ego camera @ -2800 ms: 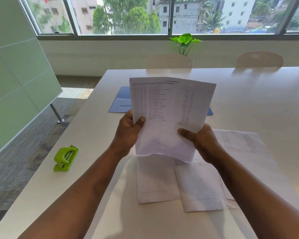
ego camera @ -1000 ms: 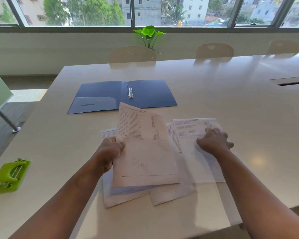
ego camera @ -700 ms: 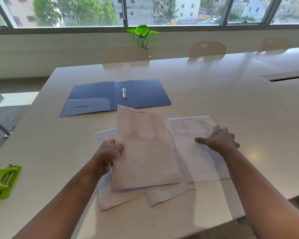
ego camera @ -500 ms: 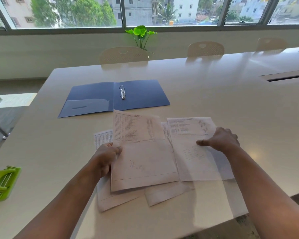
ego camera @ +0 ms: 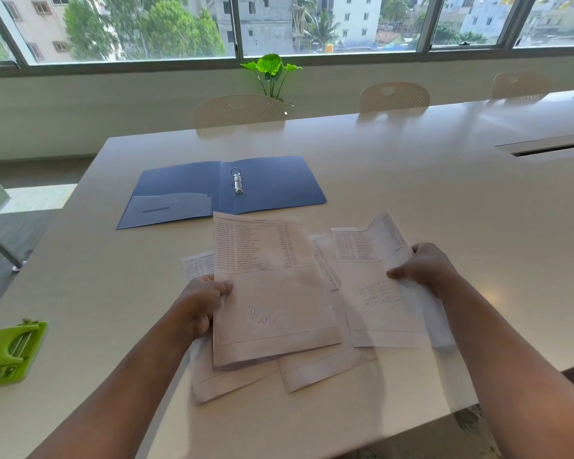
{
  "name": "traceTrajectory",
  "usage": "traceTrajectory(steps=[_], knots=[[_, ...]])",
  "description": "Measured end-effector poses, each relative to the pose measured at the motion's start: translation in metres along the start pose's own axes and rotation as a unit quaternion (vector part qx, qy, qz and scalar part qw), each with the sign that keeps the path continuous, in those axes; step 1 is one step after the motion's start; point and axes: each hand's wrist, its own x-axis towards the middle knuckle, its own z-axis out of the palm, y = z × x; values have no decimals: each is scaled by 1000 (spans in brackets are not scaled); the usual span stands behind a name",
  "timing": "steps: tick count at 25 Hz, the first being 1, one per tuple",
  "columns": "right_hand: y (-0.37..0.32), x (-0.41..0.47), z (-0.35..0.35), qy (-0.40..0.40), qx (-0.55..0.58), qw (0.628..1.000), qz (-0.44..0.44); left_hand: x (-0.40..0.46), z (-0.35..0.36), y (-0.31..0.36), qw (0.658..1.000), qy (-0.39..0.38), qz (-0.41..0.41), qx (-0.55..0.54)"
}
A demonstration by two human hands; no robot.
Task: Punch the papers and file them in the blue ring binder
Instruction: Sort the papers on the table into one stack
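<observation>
Several printed sheets lie loosely overlapped on the white table in front of me. My left hand grips the left edge of one printed sheet that rests over the pile. My right hand pinches the right edge of a second sheet, whose far corner curls up off the table. The blue ring binder lies open and flat beyond the papers, its metal rings at the spine. A green hole punch sits at the far left near the table edge.
The table runs wide to the right, with a cable slot at the far right. Cream chairs stand along the far side. A green plant is by the window. The table's near edge drops off at lower right.
The sheet held up in both hands came down onto the pile, kept in my left hand. My right hand moved to the right-hand sheet, took its edge and lifted it.
</observation>
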Motion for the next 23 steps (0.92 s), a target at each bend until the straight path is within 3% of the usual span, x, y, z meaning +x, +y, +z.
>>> traceTrajectory(steps=[4, 10, 20, 23], knots=[[-7, -3, -6, -26, 103, 994, -20, 0, -6, 0, 1000, 12, 14, 13], [-20, -14, -7, -93, 272, 957, -34, -4, -13, 7, 999, 20, 29, 41], [-17, -6, -2, -85, 213, 973, -29, -10, -33, 20, 991, 45, 56, 110], [-16, -8, 3, -66, 135, 988, -38, -13, -36, 21, 990, 51, 56, 122]])
